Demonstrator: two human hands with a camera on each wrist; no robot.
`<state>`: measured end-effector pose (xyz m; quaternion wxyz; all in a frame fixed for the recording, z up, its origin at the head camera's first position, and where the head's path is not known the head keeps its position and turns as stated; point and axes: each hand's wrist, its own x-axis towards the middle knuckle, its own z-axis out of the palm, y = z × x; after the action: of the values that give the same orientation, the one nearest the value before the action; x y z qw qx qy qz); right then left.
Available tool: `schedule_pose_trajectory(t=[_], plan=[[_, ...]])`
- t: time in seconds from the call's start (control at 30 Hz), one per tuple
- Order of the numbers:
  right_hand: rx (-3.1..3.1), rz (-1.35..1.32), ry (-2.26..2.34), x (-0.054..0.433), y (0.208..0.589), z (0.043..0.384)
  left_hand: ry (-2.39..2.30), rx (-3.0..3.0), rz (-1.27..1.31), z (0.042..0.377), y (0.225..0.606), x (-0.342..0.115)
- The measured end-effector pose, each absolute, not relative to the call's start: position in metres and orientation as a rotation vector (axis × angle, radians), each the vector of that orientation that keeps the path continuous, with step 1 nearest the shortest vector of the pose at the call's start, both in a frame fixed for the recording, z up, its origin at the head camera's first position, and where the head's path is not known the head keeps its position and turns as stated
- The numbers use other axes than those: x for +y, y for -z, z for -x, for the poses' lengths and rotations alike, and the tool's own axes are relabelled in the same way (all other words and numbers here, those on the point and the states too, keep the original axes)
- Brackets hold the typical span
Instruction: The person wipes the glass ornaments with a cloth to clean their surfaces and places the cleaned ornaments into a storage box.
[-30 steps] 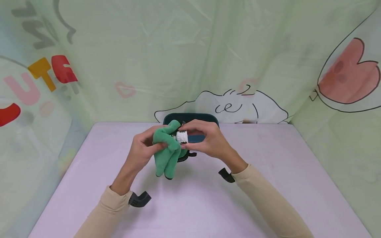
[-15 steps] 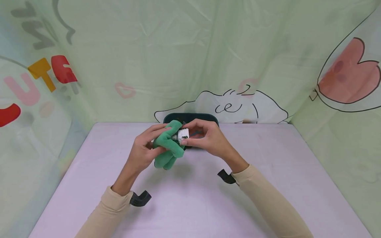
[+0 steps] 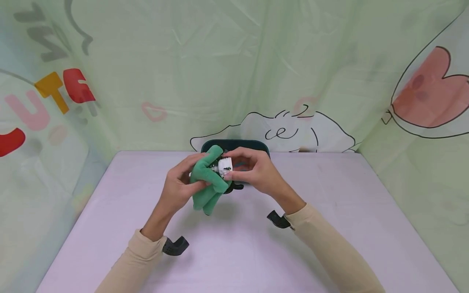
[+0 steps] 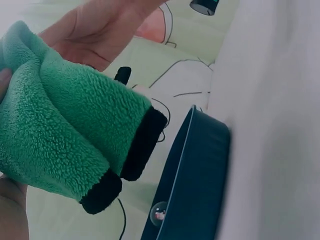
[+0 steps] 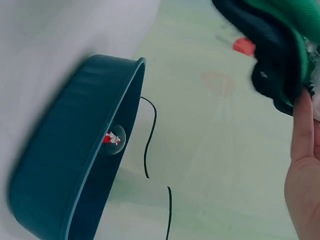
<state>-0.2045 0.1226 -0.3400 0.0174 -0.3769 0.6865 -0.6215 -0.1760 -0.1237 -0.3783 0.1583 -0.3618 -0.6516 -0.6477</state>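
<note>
A fuzzy green cloth with black edging hangs from my left hand, gripped between thumb and fingers. Its folds press against the left side of a small snow globe with a white base bearing dark tree shapes. My right hand pinches that base between thumb and fingers. Most of the clear ball is covered by the cloth. Up close in the left wrist view, the cloth shows thick pile and black ends. The right wrist view shows a finger touching the white base, partly out of frame.
Behind the hands, at the table's far edge, stands a dark teal bin. Inside it sits another clear globe with a red and white figure. A patterned curtain encloses the pale table.
The cloth's hanging ends rose, then dropped part way, and its upper fold shifted across the globe. The white base tilted slightly in my right hand. Both hands stay in nearly the same place.
</note>
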Motion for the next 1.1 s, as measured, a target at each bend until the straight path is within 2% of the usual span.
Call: schedule_pose_trajectory(t=[0.37, 0.67, 0.93, 1.1], plan=[[2.388, 1.744, 1.757, 0.119, 0.346, 0.208, 1.997, -1.950, 0.807, 0.171, 0.377, -0.127], [2.475, 2.140, 1.585, 0.117, 0.344, 0.213, 2.080, -1.938, 0.738, 0.173, 0.375, -0.127], [2.542, 2.317, 1.426, 0.119, 0.342, 0.216, 2.104, -1.994, 0.651, 0.174, 0.372, -0.126], [2.559, 2.312, 1.408, 0.121, 0.341, 0.217, 2.120, -1.992, 0.671, 0.174, 0.372, -0.125]])
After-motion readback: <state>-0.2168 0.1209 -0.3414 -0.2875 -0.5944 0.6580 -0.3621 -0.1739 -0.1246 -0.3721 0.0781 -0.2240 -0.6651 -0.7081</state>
